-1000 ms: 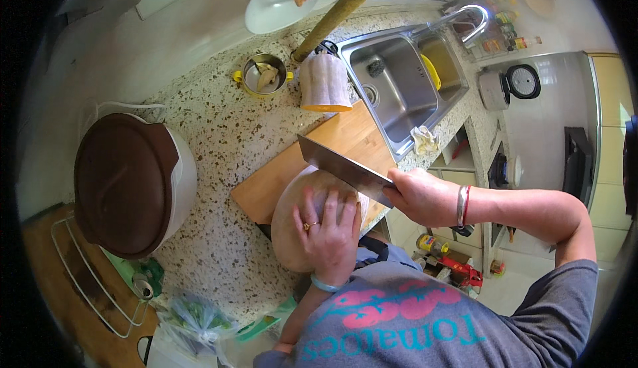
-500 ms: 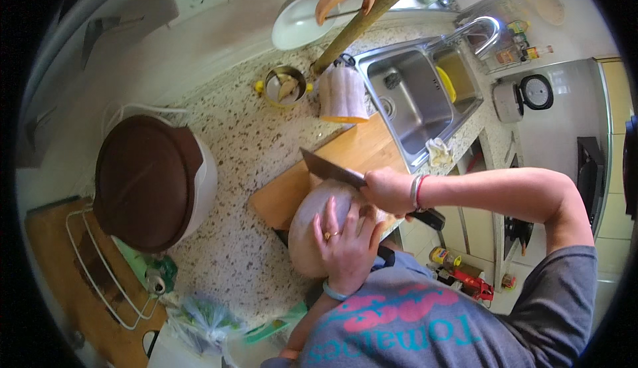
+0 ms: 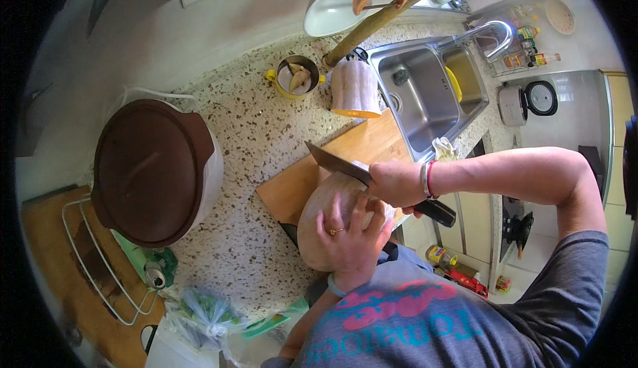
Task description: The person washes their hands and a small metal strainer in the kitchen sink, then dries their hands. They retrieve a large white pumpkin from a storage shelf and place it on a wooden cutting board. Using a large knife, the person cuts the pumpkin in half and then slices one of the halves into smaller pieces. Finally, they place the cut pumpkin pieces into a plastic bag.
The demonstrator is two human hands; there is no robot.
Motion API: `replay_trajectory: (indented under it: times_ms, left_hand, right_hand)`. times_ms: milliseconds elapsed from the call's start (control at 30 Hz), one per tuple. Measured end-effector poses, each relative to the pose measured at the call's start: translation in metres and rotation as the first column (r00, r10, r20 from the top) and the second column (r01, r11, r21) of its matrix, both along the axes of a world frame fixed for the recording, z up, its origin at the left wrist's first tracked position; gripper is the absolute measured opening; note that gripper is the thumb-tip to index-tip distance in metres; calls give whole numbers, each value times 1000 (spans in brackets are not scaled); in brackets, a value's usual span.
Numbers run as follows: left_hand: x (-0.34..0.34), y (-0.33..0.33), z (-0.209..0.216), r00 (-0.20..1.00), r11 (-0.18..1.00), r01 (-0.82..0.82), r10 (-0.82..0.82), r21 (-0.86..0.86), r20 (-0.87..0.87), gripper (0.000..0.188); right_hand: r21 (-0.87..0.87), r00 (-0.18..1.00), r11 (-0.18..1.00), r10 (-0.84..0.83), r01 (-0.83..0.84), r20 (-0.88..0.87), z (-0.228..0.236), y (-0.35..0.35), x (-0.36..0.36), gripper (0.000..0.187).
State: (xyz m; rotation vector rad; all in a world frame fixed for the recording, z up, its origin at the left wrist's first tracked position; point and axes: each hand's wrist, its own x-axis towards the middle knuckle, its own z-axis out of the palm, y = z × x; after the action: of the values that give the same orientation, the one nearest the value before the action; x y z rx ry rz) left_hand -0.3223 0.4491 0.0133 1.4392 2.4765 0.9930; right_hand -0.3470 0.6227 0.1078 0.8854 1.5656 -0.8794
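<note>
A large pale squash [image 3: 319,216] lies on a wooden cutting board [image 3: 352,150] at the near edge of a speckled counter. My left hand [image 3: 347,234], wearing a ring, presses flat on top of the squash. My right hand [image 3: 397,183] grips the dark handle of a cleaver [image 3: 332,160], whose blade rests on the squash's far side.
A cut squash piece [image 3: 355,89] stands at the board's far end beside a yellow pot of scraps [image 3: 296,77]. A steel double sink [image 3: 428,95] is to the right. A brown-lidded cooker [image 3: 149,168] sits at left, a wire rack [image 3: 93,261] beyond it.
The view has shifted; my right hand and the cleaver have come down closer onto the squash, and my left hand stays pressed on it.
</note>
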Motion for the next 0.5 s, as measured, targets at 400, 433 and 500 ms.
replay_trajectory:
  times_ms: [400, 433, 500]
  left_hand:
    - [-4, 0, 2, 990, 1000, 23, -26, 21, 142, 38]
    - [-5, 1, 1, 990, 999, 28, -32, 29, 140, 38]
    - [-5, 1, 2, 990, 998, 65, -67, 26, 121, 37]
  right_hand:
    - [410, 663, 862, 123, 296, -738, -41, -46, 104, 19]
    - [379, 674, 867, 69, 325, -735, -35, -47, 99, 21]
    - [306, 808, 915, -35, 262, -589, -17, -37, 85, 21]
